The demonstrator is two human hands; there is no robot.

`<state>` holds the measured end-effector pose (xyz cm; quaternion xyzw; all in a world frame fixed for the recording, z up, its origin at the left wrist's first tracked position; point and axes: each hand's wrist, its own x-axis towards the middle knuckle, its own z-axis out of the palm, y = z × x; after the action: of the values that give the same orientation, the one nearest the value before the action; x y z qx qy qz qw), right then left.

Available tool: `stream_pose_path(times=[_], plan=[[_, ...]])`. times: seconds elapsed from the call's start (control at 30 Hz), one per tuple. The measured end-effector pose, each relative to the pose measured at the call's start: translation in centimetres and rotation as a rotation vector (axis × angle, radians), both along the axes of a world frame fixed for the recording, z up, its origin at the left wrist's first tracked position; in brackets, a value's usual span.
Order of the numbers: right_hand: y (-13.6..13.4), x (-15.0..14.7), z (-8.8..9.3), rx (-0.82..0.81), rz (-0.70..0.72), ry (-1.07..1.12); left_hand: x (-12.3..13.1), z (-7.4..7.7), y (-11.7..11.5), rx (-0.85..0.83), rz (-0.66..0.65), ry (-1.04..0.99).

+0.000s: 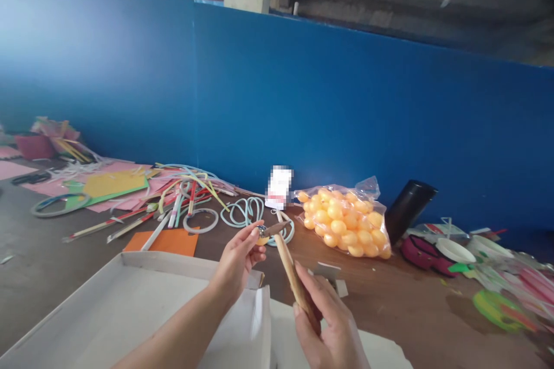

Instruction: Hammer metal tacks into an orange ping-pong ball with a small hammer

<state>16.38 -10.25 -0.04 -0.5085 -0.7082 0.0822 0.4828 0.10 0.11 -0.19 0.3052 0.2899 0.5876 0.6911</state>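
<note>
My right hand [326, 317] is wrapped around the pale wooden handle of a hammer [289, 274], which points up and away from me. Its brownish head tapers to a point on the right. My left hand [242, 253] is closed at the other end of the head, thumb and fingers pinching a small shiny piece [262, 232] with yellow just below it. Whether this piece touches the hammer head, I cannot tell. Under my forearms lies an open white cardboard box [173, 294]. Coiled pale blue tubing [242, 212] lies just beyond my left hand.
A clear bag of orange-yellow balls [346, 222] lies behind my right hand, beside a leaning black cylinder [411, 204]. Coloured paper [115, 184] and tubes are scattered at left. A purple pouch [422, 253] and white bowl [455, 251] are at right. A blue partition [303, 92] rises behind.
</note>
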Motion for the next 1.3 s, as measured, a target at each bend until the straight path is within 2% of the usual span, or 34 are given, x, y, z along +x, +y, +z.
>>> stream_pose_path(times=[0.6, 0.83, 1.1, 1.3], plan=[[0.34, -0.20, -0.24, -0.014, -0.045, 0.027, 0.07, 0.15, -0.14, -0.030, 0.017, 0.012], [-0.05, -0.12, 0.11, -0.071, -0.027, 0.153, 0.07, 0.53, -0.23, -0.019, 0.014, 0.002], [0.00, -0.42, -0.56, -0.012, -0.046, -0.005, 0.04, 0.14, -0.08, -0.017, 0.020, 0.022], [0.03, -0.21, -0.46, 0.011, -0.053, -0.013, 0.04, 0.35, -0.22, -0.036, 0.028, 0.028]])
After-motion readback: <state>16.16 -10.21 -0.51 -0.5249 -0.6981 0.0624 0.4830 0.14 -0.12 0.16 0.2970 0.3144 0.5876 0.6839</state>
